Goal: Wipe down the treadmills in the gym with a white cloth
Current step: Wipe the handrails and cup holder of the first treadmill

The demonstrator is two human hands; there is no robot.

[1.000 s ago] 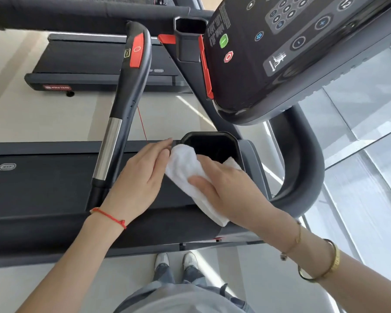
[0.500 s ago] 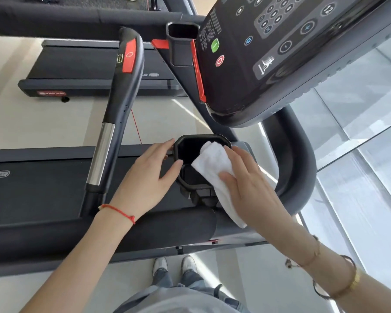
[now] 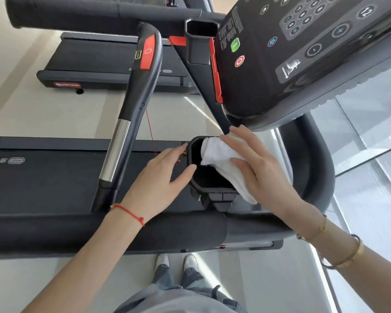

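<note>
A white cloth lies over the right rim of the black cup holder on the treadmill. My right hand presses the cloth against that rim with its fingers spread and fairly straight; part of the cloth hangs below the palm. My left hand rests against the holder's left outer wall, thumb at the rim, fingers relaxed. The holder's inside is dark.
The console with its buttons overhangs just above my right hand. A black handlebar with a red pad and steel section rises left of my left hand. A second treadmill stands behind. Glass panels are at right.
The right hand has slid the cloth from the holder's left front across to its right rim and further up. The left hand moved from the cloth to the holder's left wall.
</note>
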